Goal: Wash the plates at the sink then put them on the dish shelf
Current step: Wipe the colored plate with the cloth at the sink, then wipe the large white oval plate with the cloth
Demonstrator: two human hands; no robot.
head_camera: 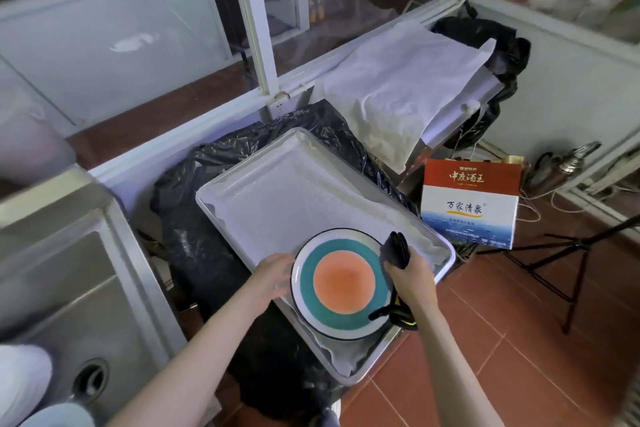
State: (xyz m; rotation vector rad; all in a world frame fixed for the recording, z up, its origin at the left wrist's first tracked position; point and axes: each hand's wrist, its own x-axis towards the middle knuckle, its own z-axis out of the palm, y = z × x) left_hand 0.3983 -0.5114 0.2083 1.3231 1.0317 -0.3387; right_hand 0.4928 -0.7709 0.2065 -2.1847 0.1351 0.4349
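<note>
We see one round plate [344, 284], white at the rim with a dark edge line, a teal ring and an orange centre. It lies at the near end of a metal tray [446, 265] that is lined with a white cloth [291, 198]. The left hand [275, 276] rests against the plate's left edge with its fingers fairly straight. The right hand [410, 274] is at the plate's right edge, its fingers curled round a dark cloth [396, 250] that sticks up above the knuckles; a black and yellow strap [394, 314] hangs at that wrist, over the plate's rim.

The tray sits on something covered in black plastic sheeting [194, 243]. To the left is a steel sink [76, 308] with its drain [90, 380] in view. Beyond the tray, a second white cloth [405, 87] is draped over a raised surface. To the right, a red, white and blue printed box [471, 203] stands on the red tiled floor [485, 357], near the black legs of a tripod [568, 263]. Glass panels in white frames [256, 28] run along the back.
</note>
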